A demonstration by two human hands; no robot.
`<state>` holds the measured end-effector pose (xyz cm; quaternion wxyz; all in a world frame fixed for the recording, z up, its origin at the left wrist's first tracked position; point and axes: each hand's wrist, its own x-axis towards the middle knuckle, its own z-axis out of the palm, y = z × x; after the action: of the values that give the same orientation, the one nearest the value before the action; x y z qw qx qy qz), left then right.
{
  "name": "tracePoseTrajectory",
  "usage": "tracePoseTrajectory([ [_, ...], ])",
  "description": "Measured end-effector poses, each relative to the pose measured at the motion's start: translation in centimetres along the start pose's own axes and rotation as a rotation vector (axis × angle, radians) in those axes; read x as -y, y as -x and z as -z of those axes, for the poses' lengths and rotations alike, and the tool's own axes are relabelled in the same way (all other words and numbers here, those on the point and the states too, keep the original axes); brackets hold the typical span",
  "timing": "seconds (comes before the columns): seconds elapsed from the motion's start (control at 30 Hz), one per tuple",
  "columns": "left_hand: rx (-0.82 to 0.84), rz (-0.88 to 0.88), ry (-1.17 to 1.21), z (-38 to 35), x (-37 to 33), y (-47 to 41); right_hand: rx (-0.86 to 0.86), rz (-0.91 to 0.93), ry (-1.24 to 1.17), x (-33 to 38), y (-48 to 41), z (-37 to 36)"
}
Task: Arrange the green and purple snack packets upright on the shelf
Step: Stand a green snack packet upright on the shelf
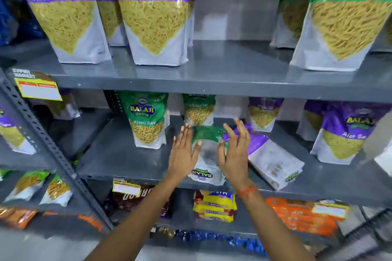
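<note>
Both hands are reaching onto the middle shelf (131, 161), near its front edge. The left hand (184, 150) and the right hand (234, 150) are open and flat, palms facing each other, with a green packet (209, 150) lying between them. The thumbs are touching the packet's face, and the other fingers are spread out and not curling around it, so neither hand is gripping it. The packet is lying down with its bottom hanging a little over the front edge. Just to its right a purple packet (273, 159) is lying flat too. Another green packet (147, 118) is standing upright to the left, farther back.
</note>
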<state>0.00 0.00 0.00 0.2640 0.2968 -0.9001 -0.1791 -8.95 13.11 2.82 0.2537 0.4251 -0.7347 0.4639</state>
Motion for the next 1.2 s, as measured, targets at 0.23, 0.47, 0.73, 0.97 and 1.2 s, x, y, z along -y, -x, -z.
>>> tracePoseTrajectory([
  [0.23,0.599,0.507,0.598,-3.2,4.9,-3.0,0.596,-0.563,0.115,-4.1,3.3,-5.8],
  [0.47,0.298,0.685,0.565,-5.1,6.5,-4.8,0.465,-1.064,-0.05,-6.5,1.7,-6.4],
  [0.73,0.075,0.707,0.593,-3.8,7.4,-5.0,0.286,-1.207,-0.433,-8.8,-2.2,-4.8],
  [0.97,0.113,0.826,0.648,-3.0,7.7,-4.8,0.731,-1.307,-0.592,-6.5,-0.9,-7.2],
  [1.2,0.05,0.883,0.768,-2.8,7.6,-3.6,0.539,-1.266,-0.645,-7.7,-0.3,-8.1],
])
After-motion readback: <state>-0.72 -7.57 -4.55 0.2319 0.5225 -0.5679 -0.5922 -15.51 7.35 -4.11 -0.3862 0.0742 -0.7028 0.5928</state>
